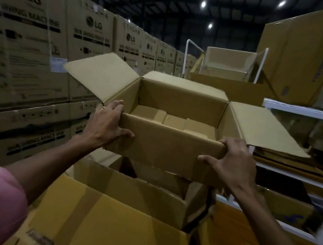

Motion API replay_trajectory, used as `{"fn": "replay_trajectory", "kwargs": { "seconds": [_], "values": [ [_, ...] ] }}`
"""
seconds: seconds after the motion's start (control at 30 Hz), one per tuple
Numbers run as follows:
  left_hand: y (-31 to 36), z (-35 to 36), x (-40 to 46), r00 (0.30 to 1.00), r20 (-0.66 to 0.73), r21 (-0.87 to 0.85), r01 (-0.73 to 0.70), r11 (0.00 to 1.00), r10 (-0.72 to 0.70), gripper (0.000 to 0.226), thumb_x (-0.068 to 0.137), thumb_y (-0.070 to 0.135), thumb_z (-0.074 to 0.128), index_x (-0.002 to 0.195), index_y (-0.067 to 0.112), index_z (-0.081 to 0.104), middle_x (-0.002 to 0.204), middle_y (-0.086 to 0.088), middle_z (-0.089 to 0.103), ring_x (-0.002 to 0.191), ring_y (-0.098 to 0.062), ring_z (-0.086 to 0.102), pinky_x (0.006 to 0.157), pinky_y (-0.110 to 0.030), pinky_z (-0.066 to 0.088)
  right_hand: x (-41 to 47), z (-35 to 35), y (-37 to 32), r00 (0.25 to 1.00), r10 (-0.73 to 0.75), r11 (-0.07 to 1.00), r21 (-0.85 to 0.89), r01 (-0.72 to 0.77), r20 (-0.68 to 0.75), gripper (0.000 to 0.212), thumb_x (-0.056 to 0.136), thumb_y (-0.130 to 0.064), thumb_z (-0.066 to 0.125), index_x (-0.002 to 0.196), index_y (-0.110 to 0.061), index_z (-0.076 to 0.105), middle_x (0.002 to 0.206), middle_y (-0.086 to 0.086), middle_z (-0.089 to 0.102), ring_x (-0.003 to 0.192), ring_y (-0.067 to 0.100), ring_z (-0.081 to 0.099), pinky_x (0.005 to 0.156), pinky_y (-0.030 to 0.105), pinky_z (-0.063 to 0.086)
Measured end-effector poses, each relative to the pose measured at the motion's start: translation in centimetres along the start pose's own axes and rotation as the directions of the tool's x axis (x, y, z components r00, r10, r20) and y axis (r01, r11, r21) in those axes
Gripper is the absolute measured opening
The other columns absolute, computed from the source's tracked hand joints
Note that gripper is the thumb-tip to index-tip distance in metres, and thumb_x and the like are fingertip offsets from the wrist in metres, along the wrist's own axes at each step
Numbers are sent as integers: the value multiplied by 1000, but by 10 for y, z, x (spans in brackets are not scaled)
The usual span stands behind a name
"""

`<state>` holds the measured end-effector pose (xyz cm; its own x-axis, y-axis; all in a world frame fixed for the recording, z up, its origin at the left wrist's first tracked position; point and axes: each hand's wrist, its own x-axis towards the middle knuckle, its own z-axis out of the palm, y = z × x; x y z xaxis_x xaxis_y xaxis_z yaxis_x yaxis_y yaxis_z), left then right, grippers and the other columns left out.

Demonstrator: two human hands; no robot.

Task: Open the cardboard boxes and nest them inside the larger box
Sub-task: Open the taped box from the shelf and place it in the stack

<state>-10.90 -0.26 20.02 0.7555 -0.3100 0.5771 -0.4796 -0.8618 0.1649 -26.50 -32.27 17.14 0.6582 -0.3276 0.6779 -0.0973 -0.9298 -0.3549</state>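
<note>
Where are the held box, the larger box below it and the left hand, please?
held box [166, 143], head view, near wall
larger box [124, 215], head view, near flap
left hand [105, 123], head view, back of hand

White metal shelf [300, 110]: flattened cardboard [286, 162] stacked on lower tier.

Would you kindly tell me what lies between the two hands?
The head view shows the near wall of the open box, with the left hand and right hand holding its ends.
</note>
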Motion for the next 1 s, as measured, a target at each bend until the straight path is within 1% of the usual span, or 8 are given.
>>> {"fn": "replay_trajectory", "kwargs": {
  "seconds": [0.17, 0.4, 0.5, 0.6, 0.73, 0.8, 0.9, 1.0],
  "values": [
    [-58, 34, 19, 995, 95, -26, 36, 999, -33, 70, 67, 62, 83, 113, 17, 57, 158, -4, 38, 133, -43, 42, 101, -63, 46, 6, 54, -35, 990, 71, 997, -51, -65, 122, 72, 70, -63, 81, 122, -19, 56, 127, 5, 50, 107, 26, 56, 86, 46, 55],
    [-85, 91, 35, 966, 259, -64, 30, 997, -13, 74, 66, 62, 84, 119, 19, 57, 161, -1, 33, 135, -37, 40, 105, -58, 43, -1, 103, -33, 932, 201, 963, -233, -133, 302, 70, 71, -78, 69, 113, -26, 46, 126, 3, 49, 99, 22, 56, 78, 41, 56],
    [-89, 114, 37, 944, 330, -72, 48, 996, -21, 68, 65, 61, 86, 110, 19, 59, 164, -6, 25, 138, -40, 35, 108, -60, 41, -4, 120, -27, 895, 251, 937, -323, -130, 369, 83, 71, -82, 65, 125, -23, 46, 134, 6, 48, 107, 25, 58, 84, 43, 56],
    [-92, 136, 36, 916, 397, -87, 96, 992, -53, 59, 64, 57, 88, 101, 20, 60, 164, -7, 18, 140, -44, 25, 108, -62, 38, -6, 134, -23, 855, 298, 928, -341, -153, 425, 84, 71, -81, 66, 127, -23, 46, 137, 5, 48, 109, 24, 58, 86, 43, 55],
    [-98, 156, 32, 888, 444, -74, 167, 983, -117, 56, 63, 56, 90, 96, 22, 61, 165, -5, 15, 137, -42, 26, 103, -57, 42, -1, 142, -20, 832, 312, 936, -296, -188, 459, 79, 75, -74, 70, 132, -25, 47, 136, 4, 49, 110, 23, 57, 85, 40, 53],
    [-106, 167, 32, 874, 464, -69, 197, 978, -143, 63, 62, 56, 90, 107, 20, 65, 165, -6, 14, 139, -43, 22, 102, -58, 42, 5, 145, -18, 829, 303, 949, -227, -218, 470, 73, 77, -69, 72, 131, -24, 51, 133, 2, 51, 111, 23, 56, 88, 45, 53],
    [-121, 173, 40, 865, 475, -93, 230, 969, -160, 84, 58, 60, 90, 127, 20, 64, 164, -11, 16, 142, -44, 23, 109, -57, 41, 18, 150, -15, 834, 298, 945, -19, -326, 464, 62, 82, -57, 74, 128, -20, 56, 131, 2, 50, 114, 24, 53, 94, 49, 51],
    [-129, 169, 50, 870, 462, -143, 266, 953, -173, 77, 66, 61, 85, 127, 19, 64, 158, -16, 30, 141, -38, 30, 109, -51, 36, 30, 156, -17, 822, 305, 931, 30, -363, 481, 50, 89, -51, 70, 125, -17, 60, 132, 2, 47, 117, 25, 51, 99, 46, 48]
  ]
}}
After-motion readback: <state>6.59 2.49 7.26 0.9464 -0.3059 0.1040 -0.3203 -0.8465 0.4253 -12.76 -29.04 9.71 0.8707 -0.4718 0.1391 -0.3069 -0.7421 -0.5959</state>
